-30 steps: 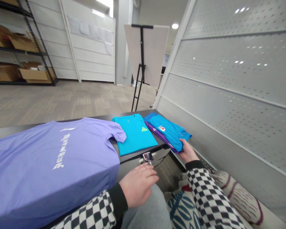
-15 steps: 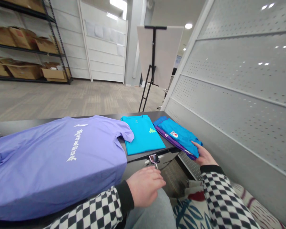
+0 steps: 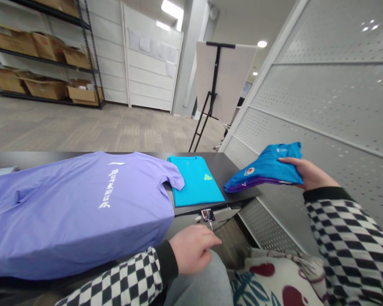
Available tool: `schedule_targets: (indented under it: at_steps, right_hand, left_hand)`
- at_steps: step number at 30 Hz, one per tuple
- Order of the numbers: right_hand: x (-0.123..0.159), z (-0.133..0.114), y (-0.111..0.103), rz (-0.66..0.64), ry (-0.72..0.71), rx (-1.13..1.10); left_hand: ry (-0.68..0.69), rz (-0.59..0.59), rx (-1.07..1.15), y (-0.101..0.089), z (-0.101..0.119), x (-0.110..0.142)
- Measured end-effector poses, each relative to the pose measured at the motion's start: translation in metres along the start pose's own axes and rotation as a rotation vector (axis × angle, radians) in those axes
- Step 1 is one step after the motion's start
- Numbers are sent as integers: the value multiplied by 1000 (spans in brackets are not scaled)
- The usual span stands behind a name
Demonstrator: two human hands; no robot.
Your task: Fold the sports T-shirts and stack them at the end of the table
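My right hand point(image 3: 315, 173) grips the near end of a stack of folded clothes point(image 3: 263, 170), with blue fabric on top and purple below. That end is lifted, while the far end slopes down to the dark table. A small red-and-white badge shows on the blue fabric. My left hand point(image 3: 193, 250) hovers near my knee with nothing in it, loosely bent, one finger stretched to the right. Left of the stack lies a folded turquoise T-shirt point(image 3: 196, 182) with a green print. A lavender shirt point(image 3: 83, 204) with white characters is spread out, its sleeve overlapping the turquoise one.
A phone point(image 3: 207, 215) on a white cable sits below the table edge point(image 3: 223, 159). Close on the right stands a perforated grey panel point(image 3: 332, 114). A patterned cloth point(image 3: 274, 276) lies beside my leg. Beyond are an easel board point(image 3: 225, 80) and shelves with cardboard boxes point(image 3: 47, 87).
My right hand has raised the near end of the clothes stack and swung it up and right. The left hand stays in place, its fingers more curled. The view has shifted slightly.
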State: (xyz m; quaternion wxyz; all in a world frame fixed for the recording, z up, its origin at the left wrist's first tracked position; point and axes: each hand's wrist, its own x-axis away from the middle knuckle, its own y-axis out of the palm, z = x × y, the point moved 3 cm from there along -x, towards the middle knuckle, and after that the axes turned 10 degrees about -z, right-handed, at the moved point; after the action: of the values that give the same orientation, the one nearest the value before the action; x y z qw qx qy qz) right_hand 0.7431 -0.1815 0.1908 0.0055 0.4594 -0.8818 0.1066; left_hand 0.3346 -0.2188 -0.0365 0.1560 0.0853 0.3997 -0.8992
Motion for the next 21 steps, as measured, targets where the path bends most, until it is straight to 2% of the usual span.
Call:
schedule_targets:
  at_steps: [3,5,7,9,11,14,16,21]
  right_hand:
    - [20,-51,13,-66,-32,101]
    - [34,-82,18,-91,-57,184]
    - [45,-108,19,-129,-32,215]
    - [54,-127,18,-163,13,197]
    - [62,-140,18,-191,58,170]
    - [75,-150,29,-237,89,148]
    - [82,-151,41,-244,99,113]
    - [89,-137,58,-197,222,40]
  left_hand:
    - [-161,137,311,9,-11,-8]
    - [-299,204,682,18,-22,-19]
    - [-372,229,1145,28,-28,-37]
    - [-349,242,1557,36,-26,-58]
    - [-241,280,1817,39,-17,-76]
    - [7,353,1943,38,2,-90]
    - [109,360,1954,38,14,-88]
    - [105,422,1904,37,29,-56]
